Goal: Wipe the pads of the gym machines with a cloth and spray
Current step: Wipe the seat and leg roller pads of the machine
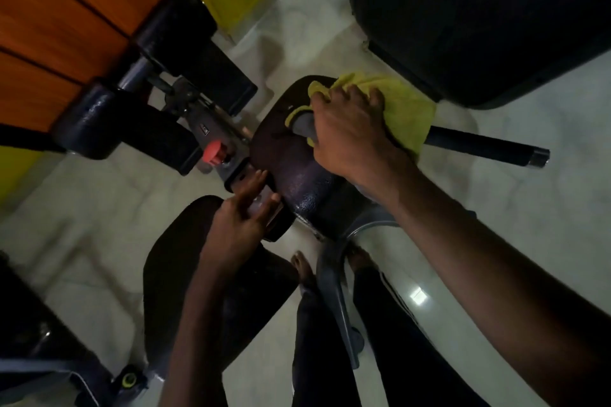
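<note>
A dark purple-black pad of a gym machine sits in the middle of the view. My right hand presses a yellow-green cloth onto its far end, fingers closed over the cloth. My left hand rests at the pad's near left edge with fingers spread, touching the edge and the metal bracket there. A second black seat pad lies below my left forearm. No spray bottle is in sight.
Black roller pads and a red knob stand to the left. A black handle bar juts right. A large dark pad fills the top right. Orange and yellow panels rise at top left. My feet stand on pale tile floor.
</note>
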A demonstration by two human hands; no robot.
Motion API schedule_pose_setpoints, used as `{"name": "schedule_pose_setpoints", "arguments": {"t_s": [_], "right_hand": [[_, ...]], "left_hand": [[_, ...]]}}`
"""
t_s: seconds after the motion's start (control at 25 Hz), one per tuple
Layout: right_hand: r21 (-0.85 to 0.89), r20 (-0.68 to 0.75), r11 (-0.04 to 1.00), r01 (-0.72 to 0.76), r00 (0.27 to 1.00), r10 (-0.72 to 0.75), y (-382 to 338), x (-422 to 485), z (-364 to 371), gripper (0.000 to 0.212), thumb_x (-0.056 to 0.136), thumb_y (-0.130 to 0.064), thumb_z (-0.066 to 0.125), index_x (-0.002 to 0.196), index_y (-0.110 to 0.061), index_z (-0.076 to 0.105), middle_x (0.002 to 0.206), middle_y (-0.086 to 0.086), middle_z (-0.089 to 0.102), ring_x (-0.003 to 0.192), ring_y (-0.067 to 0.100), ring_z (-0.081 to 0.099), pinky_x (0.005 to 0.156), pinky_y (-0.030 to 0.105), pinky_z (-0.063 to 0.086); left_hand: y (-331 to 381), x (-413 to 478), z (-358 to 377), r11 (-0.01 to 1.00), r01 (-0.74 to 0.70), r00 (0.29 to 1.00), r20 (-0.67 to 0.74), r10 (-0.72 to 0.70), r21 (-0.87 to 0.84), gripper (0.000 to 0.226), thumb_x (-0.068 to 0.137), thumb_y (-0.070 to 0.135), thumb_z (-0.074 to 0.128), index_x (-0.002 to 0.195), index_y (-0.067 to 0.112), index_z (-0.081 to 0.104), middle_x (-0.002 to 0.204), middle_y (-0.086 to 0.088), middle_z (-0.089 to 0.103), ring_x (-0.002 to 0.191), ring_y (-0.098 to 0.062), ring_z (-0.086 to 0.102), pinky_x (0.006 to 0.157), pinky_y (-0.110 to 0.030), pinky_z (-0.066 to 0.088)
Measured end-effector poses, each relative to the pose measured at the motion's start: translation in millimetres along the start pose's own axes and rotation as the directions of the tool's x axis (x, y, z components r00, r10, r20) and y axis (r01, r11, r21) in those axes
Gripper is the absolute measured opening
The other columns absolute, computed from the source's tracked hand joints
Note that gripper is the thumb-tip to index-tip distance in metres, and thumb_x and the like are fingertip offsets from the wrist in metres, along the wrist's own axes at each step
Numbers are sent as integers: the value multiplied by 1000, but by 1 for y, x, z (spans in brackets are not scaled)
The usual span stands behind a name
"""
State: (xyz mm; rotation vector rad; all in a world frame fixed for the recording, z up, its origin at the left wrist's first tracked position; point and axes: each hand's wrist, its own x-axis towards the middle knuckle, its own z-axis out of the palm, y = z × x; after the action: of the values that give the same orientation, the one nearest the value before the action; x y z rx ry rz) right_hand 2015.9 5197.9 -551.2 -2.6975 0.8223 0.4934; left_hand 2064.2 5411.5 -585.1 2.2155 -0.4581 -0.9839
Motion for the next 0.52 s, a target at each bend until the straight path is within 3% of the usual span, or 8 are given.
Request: {"name": "schedule_pose_setpoints", "arguments": {"t_s": [0.08,0.16,0.28,0.4,0.52], "right_hand": [[-26,57,999,26,998,-24,-12,-8,1,69,93,-34,65,150,-15,32,152,14,39,144,38,31,120,62,18],[-39,69,993,112,992,-109,-23,-24,9,69,92,-35,65,150,-17,33,152,12,41,144,35,33,121,59,20],[-16,31,982,191,981,-190,-34,-34,17,64,92,-38,64,148,-21,37,148,6,47,141,29,39,120,52,23],[27,12,982,187,982,-188,-43,0,16,45,90,-37,61,132,-21,51,131,5,60,127,29,53,106,45,34],[21,49,980,197,979,-197,-55,24,19,37,86,-35,61,120,-20,57,120,6,64,117,32,59,95,43,41]], "left_hand": [[-11,6,-15,992,25,998,58,-18,-124,41,97,27,63,135,43,58,138,21,58,129,-9,54,107,-49,47],[-17,12,-24,972,50,998,57,-38,-228,37,99,13,59,125,37,68,122,12,70,117,-15,65,101,-51,52],[-28,24,-30,987,49,999,23,-46,-156,36,99,11,58,115,41,70,116,15,72,109,-3,66,102,-40,51],[-40,31,-29,979,71,997,33,-66,-193,37,99,17,60,125,42,66,122,11,69,111,0,63,99,-30,52],[-40,28,-24,990,66,997,-42,-72,-126,38,98,20,58,134,33,61,112,7,68,92,10,66,76,-7,46]]}}
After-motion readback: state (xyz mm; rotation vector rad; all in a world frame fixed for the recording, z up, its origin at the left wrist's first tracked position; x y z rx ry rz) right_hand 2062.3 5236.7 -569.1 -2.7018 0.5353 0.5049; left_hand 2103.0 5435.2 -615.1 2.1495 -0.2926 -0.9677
